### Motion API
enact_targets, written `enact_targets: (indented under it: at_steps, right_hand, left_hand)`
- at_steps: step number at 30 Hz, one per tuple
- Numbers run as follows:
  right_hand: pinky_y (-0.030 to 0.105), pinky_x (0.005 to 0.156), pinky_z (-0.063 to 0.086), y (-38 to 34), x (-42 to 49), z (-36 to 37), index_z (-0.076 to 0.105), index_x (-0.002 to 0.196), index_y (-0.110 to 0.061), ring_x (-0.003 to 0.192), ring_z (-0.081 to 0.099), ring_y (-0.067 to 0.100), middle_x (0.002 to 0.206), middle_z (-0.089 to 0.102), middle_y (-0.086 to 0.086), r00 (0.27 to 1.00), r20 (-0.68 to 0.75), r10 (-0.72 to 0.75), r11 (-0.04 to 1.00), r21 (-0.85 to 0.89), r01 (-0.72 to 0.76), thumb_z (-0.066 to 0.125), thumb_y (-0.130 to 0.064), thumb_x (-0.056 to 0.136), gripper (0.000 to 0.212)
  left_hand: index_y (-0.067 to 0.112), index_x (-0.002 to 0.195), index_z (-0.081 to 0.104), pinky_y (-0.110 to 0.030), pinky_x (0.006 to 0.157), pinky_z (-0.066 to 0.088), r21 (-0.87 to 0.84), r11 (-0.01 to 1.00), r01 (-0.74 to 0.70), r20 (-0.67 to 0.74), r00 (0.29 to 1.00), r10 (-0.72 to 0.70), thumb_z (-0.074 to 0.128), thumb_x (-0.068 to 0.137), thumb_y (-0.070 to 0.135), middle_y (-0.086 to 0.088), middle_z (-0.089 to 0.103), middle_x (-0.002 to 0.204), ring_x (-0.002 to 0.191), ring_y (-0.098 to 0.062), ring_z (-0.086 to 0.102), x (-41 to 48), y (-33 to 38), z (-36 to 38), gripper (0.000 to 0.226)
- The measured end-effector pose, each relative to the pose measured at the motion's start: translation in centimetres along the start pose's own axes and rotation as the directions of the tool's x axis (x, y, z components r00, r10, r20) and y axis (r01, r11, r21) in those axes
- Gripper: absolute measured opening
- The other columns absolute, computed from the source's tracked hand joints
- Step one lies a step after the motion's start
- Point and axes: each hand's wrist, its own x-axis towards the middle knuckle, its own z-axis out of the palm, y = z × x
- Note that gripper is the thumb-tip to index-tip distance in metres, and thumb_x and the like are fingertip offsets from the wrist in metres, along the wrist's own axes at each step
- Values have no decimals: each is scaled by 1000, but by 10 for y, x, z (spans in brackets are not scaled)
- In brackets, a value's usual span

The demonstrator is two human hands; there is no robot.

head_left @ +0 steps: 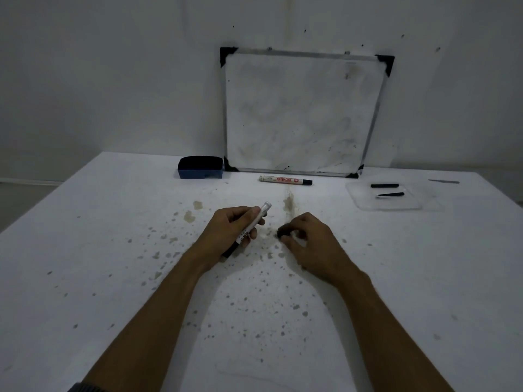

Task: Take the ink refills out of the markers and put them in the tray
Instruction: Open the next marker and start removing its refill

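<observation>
Tilting an uncapped marker (250, 226), the left hand (226, 236) grasps it; right hand (307, 241) pinches a dark cap (283, 232). Ink could spill mid-worktop (113, 250).

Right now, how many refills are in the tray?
2: both black refills lie in the clear tray at far right, one behind the other. None seem hidden.

Your hands sit mid-table (368, 278), with bare stained surface open toward the near edge and both side edges. Along the far edge stand the whiteboard (302, 111), the eraser (200, 167) at its left and a marker (285, 180) before it. The tray (365, 199) near the far right corner is reachable across clear surface.
</observation>
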Motion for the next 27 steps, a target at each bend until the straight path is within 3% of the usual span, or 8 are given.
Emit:
enact_targets:
  at_steps: [2,4,7,10,14,19,22,27]
  right_hand:
    - [8,80,43,-3,2,-1,74,117,-31,94,58,-5,112,67,-12,997,-68,22,998,65,-18,62,-35,100,21]
    - [9,84,47,-7,3,-6,73,124,-28,98,64,-3,117,72,-14,989,-123,78,977,209,-51,61,-33,102,25]
    - [18,89,56,-11,3,-14,67,132,-22,102,71,1,117,76,-10,985,-101,144,862,501,-75,64,-28,101,32]
    - [21,76,54,-15,4,-16,69,126,-17,82,69,2,107,79,-4,967,-92,237,739,663,-118,67,-29,98,30]
    - [23,79,54,-13,4,-13,76,119,-18,78,64,6,104,79,-1,968,-70,240,680,724,-116,67,-30,98,26]
    - [21,76,56,-17,2,-10,77,117,-22,76,67,1,91,78,-11,972,-67,224,706,698,-115,68,-30,96,24]
    - [19,78,58,-19,2,-12,78,116,-21,81,71,1,96,80,-10,973,-90,211,736,670,-98,71,-27,95,23]
    - [31,86,62,-21,1,-13,79,110,-24,89,75,14,100,81,-5,980,-76,182,762,641,-92,75,-27,92,19]
  left_hand:
    - [8,97,80,-26,51,51,-6,1000,10,15,1000,-10,60,102,38,-5,67,65,52,-15,58,-1,1,1,36]
    - [10,97,81,-27,50,50,12,1000,15,31,999,-16,61,102,39,-6,66,65,53,-18,57,-2,1,0,35]
    - [16,98,82,-31,51,48,51,999,6,58,998,-9,64,100,40,-9,67,69,57,-25,56,-3,0,0,30]
    - [22,106,82,-32,52,48,69,997,-15,88,996,9,69,97,40,-11,69,73,56,-23,57,-4,0,1,24]
    - [25,112,81,-37,58,48,75,997,-28,115,993,19,73,94,38,-14,68,73,60,-27,55,-5,0,2,23]
    - [28,111,81,-39,61,47,97,993,-63,133,990,50,76,92,39,-28,68,80,62,-27,55,-5,-1,5,23]
    - [29,111,81,-39,61,47,103,992,-73,136,989,59,75,91,41,-25,69,77,61,-27,55,-5,-3,4,24]
    - [25,109,82,-38,54,47,104,992,-70,116,992,58,71,94,44,-13,71,71,58,-28,59,-6,-3,5,26]
